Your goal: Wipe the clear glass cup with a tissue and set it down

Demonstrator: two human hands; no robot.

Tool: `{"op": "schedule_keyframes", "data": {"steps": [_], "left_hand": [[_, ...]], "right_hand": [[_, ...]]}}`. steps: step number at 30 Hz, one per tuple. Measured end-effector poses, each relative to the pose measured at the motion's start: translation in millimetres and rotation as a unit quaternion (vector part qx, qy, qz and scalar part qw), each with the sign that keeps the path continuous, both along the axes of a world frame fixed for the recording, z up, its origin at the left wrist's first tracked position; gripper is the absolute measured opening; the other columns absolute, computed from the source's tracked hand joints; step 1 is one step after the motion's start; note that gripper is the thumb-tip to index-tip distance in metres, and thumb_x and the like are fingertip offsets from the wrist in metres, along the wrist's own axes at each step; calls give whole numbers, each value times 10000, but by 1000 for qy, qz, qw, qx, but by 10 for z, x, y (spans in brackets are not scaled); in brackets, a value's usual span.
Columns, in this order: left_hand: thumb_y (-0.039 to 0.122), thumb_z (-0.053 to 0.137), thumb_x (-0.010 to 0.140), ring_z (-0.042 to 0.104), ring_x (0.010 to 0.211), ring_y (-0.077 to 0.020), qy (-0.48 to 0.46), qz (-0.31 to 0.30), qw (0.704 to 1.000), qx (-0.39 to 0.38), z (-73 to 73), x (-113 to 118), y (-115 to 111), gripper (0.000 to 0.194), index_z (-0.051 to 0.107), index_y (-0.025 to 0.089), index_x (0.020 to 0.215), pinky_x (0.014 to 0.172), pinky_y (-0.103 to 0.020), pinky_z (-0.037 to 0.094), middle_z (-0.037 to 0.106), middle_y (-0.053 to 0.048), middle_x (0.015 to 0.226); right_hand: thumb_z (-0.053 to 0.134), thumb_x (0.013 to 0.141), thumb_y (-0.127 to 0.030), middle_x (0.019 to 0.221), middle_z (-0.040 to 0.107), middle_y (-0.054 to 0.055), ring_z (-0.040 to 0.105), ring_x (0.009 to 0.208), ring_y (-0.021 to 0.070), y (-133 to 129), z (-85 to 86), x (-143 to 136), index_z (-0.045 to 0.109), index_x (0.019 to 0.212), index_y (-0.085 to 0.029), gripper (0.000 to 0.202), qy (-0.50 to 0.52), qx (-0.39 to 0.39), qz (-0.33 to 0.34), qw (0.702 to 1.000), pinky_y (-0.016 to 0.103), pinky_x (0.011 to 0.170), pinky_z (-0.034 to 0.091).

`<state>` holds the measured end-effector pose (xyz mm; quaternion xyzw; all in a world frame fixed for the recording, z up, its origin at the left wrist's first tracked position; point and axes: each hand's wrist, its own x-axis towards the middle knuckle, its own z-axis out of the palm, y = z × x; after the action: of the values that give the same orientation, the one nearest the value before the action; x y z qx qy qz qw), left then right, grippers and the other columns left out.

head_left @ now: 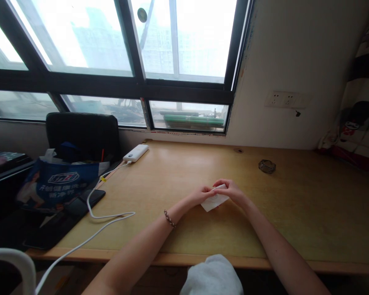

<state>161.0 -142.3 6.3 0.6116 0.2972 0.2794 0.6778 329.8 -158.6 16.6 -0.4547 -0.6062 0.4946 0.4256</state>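
Note:
Over the middle of the wooden desk, a small piece of white paper [213, 202], perhaps a tissue, is held between both hands. From the left, my left hand [203, 193] pinches it with the thumb on top; most of its fingers are hidden behind the paper. Opposite it, my right hand [230, 191] curls over the paper's upper right edge, thumb and fingers closed on it. The two hands meet near the top of the paper. A braided bracelet [169, 219] circles the left wrist.
The desk [184, 172] holds a white power bank [136, 153] at its far left, trailing a white cable [110, 217]. A dark openwork round object [267, 166] sits to the right. Left stand a blue bag [61, 184] and black chair [83, 131]; a wall socket [284, 99] is behind.

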Motion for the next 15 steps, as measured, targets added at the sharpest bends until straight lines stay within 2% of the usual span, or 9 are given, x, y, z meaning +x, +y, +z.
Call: {"op": "schedule_keyframes", "data": {"steps": [3,7,10,15], "left_hand": [[482,585,659,586,557,-171,28,-48,998,-34,-6,-12,10,437,654,69,785,484,-219,387,655,-96,659],[468,599,647,595,571,-179,27,-52,996,-61,-27,-19,34,433,652,63,789,503,-228,400,659,-118,684],[472,606,639,588,556,-168,32,-54,996,-57,-41,-19,51,438,654,64,790,491,-221,389,659,-113,680],[462,633,614,535,466,-128,56,-20,998,-24,-46,-22,61,405,650,66,695,437,-203,343,635,-71,580]], "right_hand": [[696,564,-330,588,557,-19,494,510,109,9,-14,26,585,679,-157,235,21,-9,-12,1000,200,450,346],[697,558,-312,576,515,-33,448,476,81,59,-15,94,540,654,-159,239,86,-6,-45,995,184,427,321],[694,564,-318,597,520,-27,466,519,90,75,7,121,542,663,-162,239,89,15,-62,994,191,473,356],[686,579,-329,677,592,-1,516,572,119,33,2,71,607,765,-168,258,25,0,8,1000,211,505,379]]}}
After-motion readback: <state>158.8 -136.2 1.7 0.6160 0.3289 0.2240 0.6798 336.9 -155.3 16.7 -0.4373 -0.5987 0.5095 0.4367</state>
